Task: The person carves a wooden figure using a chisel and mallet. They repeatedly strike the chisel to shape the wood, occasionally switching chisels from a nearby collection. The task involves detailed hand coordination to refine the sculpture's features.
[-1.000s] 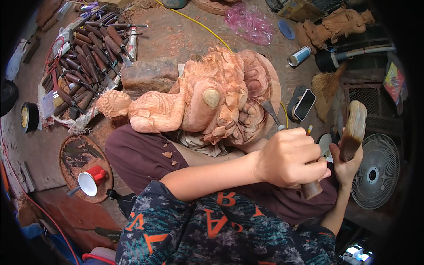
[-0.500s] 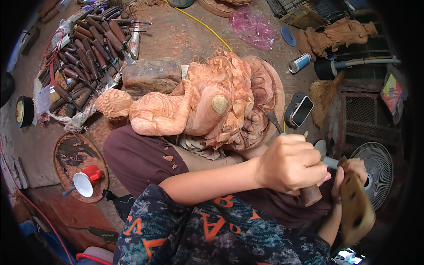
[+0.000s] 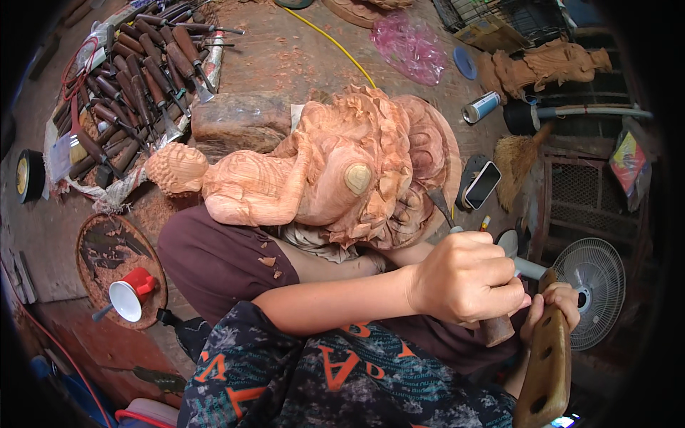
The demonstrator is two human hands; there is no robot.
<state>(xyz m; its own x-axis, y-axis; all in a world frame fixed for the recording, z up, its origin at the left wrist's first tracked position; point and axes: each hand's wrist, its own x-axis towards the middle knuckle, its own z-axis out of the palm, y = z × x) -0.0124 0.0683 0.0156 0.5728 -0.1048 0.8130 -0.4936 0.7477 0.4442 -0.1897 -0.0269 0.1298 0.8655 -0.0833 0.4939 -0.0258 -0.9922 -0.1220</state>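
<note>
Swung down, the mallet point(image 3: 554, 357) fills the right hand point(image 3: 562, 302); left hand point(image 3: 464, 277) grips a chisel point(image 3: 497, 331). Near the statue point(image 3: 314, 175), a tray point(image 3: 103, 245) holds shavings point(image 3: 114, 267) and mug point(image 3: 127, 301).

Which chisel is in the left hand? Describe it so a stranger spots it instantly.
Find the large carved wooden figure lying sideways. Below its round base, the left hand grips the chisel, blade toward that base. Unlike the heaped tools, this one is held.

Left hand point(image 3: 464, 278) in fisted grip, right hand point(image 3: 560, 305) curled nearby
</note>
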